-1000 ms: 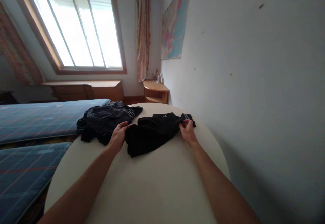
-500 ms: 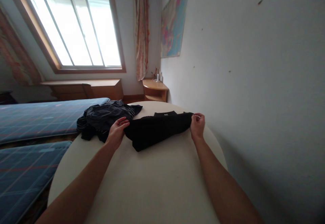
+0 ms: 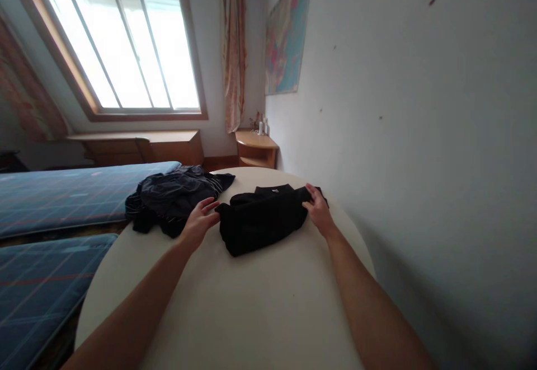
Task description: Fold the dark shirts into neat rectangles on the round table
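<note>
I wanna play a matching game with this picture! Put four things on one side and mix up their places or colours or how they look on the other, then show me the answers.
Things:
1. black shirt
2. dark clothes
3. map
4. mattresses

Places, colours, states:
A. blue plaid
B. between the left hand and the right hand
C. crumpled in a heap
D. up on the wall

Right pairs: 1-B, 2-C, 3-D, 4-A

Bare arms on my feed
I see bare hands (image 3: 198, 226), slim fingers (image 3: 205, 204) and forearms (image 3: 153, 291) thickening from the wrists (image 3: 183, 243).
</note>
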{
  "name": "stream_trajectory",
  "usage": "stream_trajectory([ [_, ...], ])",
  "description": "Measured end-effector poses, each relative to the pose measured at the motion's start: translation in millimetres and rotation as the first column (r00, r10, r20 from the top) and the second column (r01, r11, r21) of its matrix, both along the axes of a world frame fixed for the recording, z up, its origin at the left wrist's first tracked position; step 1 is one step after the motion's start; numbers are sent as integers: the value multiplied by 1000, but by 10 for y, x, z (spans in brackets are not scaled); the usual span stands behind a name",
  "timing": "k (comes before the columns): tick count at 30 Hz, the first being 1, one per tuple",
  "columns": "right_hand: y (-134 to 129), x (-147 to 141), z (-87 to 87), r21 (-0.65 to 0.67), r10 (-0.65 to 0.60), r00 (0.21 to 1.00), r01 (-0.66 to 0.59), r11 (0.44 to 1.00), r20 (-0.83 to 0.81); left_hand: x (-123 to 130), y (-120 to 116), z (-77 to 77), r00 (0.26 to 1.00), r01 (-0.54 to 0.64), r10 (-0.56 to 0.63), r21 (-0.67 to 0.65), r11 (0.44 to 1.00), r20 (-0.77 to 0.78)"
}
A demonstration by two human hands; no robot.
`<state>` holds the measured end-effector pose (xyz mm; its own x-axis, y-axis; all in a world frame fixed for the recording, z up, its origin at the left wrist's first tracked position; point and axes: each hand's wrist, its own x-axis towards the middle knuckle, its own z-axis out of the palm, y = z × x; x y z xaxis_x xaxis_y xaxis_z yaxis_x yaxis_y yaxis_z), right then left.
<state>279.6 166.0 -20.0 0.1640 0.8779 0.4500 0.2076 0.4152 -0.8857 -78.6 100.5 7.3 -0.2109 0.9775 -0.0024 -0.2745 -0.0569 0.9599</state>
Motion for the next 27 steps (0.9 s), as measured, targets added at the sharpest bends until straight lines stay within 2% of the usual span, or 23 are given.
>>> stream_trajectory([
  [4,-50,-17,-11,-54,-174,951,193,980,254,-1,26,-46,989,-88,74,-105,991,-129],
  [6,-72,-8,-11,-130,-233,900,298,946,369,2,35,-57,982,-70,44,-139,988,-183],
  [8,-81,8,-23,-234,-236,858,372,898,457,17,41,-62,978,-20,-13,-155,988,-209],
  [10,-72,26,-57,-296,-207,833,398,868,513,42,44,-62,971,29,-65,-155,987,-230],
  [13,-34,43,-124,-238,-196,821,370,898,537,85,34,-53,964,60,-95,-144,988,-247],
  [16,1,40,-141,-100,-239,837,327,940,493,97,10,-32,957,116,-143,-118,986,-253],
  [18,11,37,-102,-9,-302,859,335,942,413,67,-1,-9,953,137,-152,-76,988,-260],
  [19,10,38,-70,33,-340,869,352,935,359,40,-2,6,955,112,-119,-40,993,-271],
  [21,0,48,9,93,-402,886,391,916,232,-29,3,42,953,-22,38,58,998,-300],
  [24,-28,77,117,89,-450,891,444,892,62,-115,12,98,913,-228,280,196,954,-298],
  [25,-36,84,139,73,-454,891,451,889,22,-126,12,112,911,-249,304,215,944,-280],
  [27,-46,90,156,36,-428,903,429,903,-38,-116,7,125,937,-218,268,223,950,-225],
])
